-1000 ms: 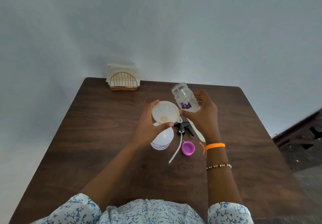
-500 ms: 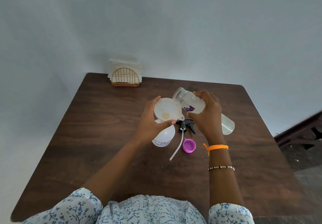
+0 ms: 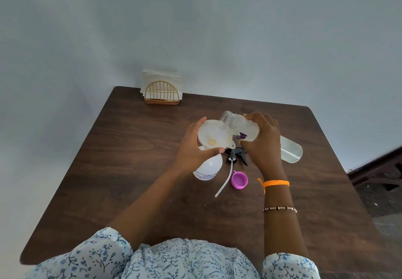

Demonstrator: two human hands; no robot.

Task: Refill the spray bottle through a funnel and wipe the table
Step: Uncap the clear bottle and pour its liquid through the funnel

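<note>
A person's right hand (image 3: 262, 139) grips a clear refill bottle (image 3: 243, 130), tipped so its open mouth sits over the rim of a white funnel (image 3: 214, 136). The left hand (image 3: 193, 148) steadies the funnel, thumb and fingers curled round its rim, above a white spray bottle (image 3: 208, 166) standing on the brown table (image 3: 121, 161). The black sprayer (image 3: 236, 156) with its dip tube and a purple cap (image 3: 239, 179) lie just beside it. A napkin holder (image 3: 162, 93) stands at the far edge.
</note>
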